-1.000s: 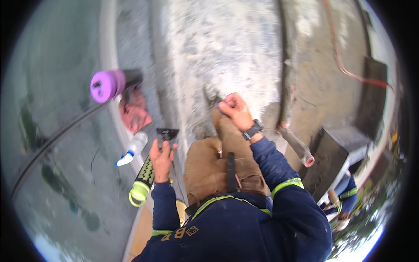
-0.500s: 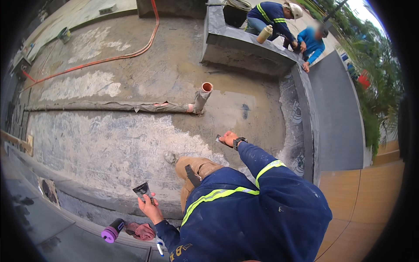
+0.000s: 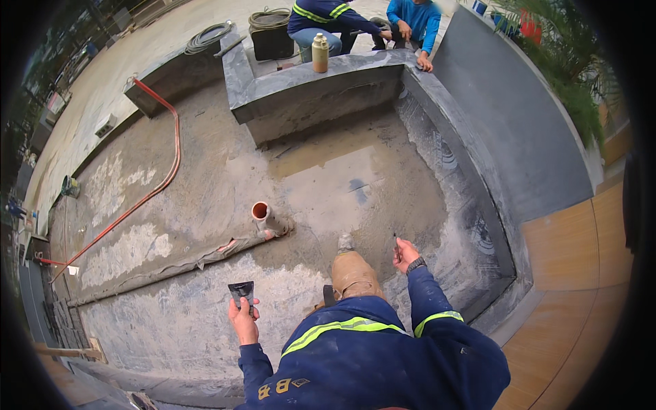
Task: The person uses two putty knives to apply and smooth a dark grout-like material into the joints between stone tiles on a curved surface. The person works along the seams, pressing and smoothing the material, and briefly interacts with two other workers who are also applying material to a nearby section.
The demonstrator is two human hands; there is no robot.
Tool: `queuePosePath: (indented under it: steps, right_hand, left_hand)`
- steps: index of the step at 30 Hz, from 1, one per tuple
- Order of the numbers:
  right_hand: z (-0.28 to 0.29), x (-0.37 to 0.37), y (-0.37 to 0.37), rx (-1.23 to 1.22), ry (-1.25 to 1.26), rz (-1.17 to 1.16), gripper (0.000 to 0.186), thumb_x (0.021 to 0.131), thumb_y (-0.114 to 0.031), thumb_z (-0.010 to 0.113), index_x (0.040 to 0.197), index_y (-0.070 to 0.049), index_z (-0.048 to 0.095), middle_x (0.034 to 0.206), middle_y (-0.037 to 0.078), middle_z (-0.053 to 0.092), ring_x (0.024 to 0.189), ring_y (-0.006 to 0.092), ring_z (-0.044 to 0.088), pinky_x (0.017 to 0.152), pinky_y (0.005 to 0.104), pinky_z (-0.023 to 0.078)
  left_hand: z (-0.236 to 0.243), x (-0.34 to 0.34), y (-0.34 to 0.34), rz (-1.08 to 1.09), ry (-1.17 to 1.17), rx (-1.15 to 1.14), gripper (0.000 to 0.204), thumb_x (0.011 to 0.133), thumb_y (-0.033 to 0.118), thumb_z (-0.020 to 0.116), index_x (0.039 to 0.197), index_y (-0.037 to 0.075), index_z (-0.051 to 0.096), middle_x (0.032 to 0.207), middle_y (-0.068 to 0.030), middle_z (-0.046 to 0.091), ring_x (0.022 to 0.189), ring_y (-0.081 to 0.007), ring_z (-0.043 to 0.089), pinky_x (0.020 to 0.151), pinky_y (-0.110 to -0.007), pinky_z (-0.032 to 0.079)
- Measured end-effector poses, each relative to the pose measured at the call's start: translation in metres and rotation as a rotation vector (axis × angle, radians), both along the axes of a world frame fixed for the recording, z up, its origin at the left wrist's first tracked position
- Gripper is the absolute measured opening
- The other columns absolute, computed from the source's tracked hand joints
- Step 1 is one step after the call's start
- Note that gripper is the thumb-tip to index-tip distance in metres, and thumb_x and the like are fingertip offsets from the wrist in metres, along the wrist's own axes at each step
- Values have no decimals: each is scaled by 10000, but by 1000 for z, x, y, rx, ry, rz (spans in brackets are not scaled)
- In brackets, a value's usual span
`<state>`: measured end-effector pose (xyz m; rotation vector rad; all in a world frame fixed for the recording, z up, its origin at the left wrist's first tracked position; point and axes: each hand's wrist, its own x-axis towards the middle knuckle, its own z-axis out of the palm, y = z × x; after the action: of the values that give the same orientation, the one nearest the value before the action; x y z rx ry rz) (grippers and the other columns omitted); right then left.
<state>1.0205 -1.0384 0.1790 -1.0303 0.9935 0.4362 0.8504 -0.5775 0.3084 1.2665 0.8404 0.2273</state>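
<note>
A putty knife point(image 3: 241, 291) with a wide dark blade stands upright in my left hand point(image 3: 244, 322), the fingers closed round its handle. Out to the right, my right hand point(image 3: 408, 255) grips a second putty knife point(image 3: 396, 240), seen nearly edge-on as a thin dark line. Both blades are off the wet grey floor point(image 3: 389, 178). Between the hands, my knee and boot point(image 3: 346, 242) point forward. An orange pipe end point(image 3: 260, 210) sticks up ahead of the left hand, joined to a cloth-wrapped pipe point(image 3: 171, 272) lying along the floor.
A low grey wall point(image 3: 328, 82) bounds the basin ahead and to the right. On it stands a beige bottle point(image 3: 320, 53). Two people work beyond it, one in a blue shirt point(image 3: 415, 20). An orange hose point(image 3: 171, 167) curves across the left side. Shallow water lies near the wall.
My body and view have turned to the right and shifted forward. My right hand has lifted its putty knife and turned it edge-on. The left hand still holds its own knife.
</note>
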Motion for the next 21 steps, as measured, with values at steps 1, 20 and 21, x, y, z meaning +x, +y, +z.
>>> queuePosePath:
  steps: [1, 20, 21]
  right_hand:
    - [13, 23, -11, 128, -85, -37, 229, 925, -291, 652, 1063, -173, 512, 833, 27, 558, 635, 143, 471, 529, 301, 371]
    - [224, 396, -75, 392, -781, 143, 392, 1016, -372, 473, 1280, -85, 438, 1144, 134, 569, 714, 156, 511, 605, 296, 392]
    - [221, 417, -80, 370, -753, 127, 377, 1023, -359, 457, 1282, -86, 438, 1141, 133, 572, 713, 156, 510, 613, 300, 394]
  left_hand:
    - [1, 40, -17, -39, 10, -22, 158, 991, 208, 537, 1079, 77, 543, 774, -79, 670, 446, -90, 469, 406, -227, 342]
    - [92, 599, -279, -1023, -212, -190, 277, 988, 155, 534, 1208, -12, 527, 986, -103, 697, 593, -64, 500, 555, -222, 433]
    - [85, 625, -282, -1040, -211, -171, 283, 988, 151, 532, 1219, -12, 524, 990, -103, 697, 595, -64, 500, 559, -221, 435]
